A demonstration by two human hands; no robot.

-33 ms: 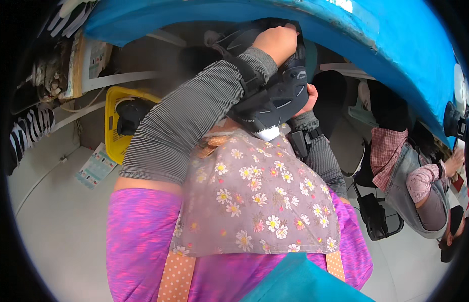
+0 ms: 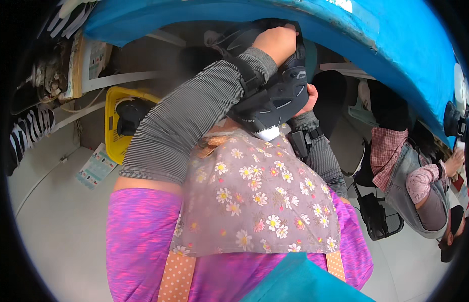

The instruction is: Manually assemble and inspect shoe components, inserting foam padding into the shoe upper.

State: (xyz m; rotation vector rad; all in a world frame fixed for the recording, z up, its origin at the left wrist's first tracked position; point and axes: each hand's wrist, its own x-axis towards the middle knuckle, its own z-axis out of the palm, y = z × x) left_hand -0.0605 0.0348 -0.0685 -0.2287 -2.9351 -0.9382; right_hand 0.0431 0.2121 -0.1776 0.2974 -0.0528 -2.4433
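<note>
A black piece that looks like a shoe upper [image 2: 275, 103], with mesh, grey-white printed marks and a white stitched tip, lies over my lap against the flowered apron. My left hand [image 2: 277, 43] is closed on its far end, knuckles up, by the edge of the blue-covered table. Lower down, my right hand [image 2: 309, 99] grips the right side of the same piece. Its thumb and part of the fingers show; the rest are hidden behind the black material. Dark straps with buckles sit round both wrists over grey striped sleeves.
A blue-covered table [image 2: 355, 30] arches across the top. On the left stand a yellow basket [image 2: 111, 123] with black pieces in it, and a wooden-edged shelf frame [image 2: 76, 65]. A printed sheet [image 2: 96, 166] lies on the floor. To the right sits another person [image 2: 416, 186] near a black chair [image 2: 373, 214].
</note>
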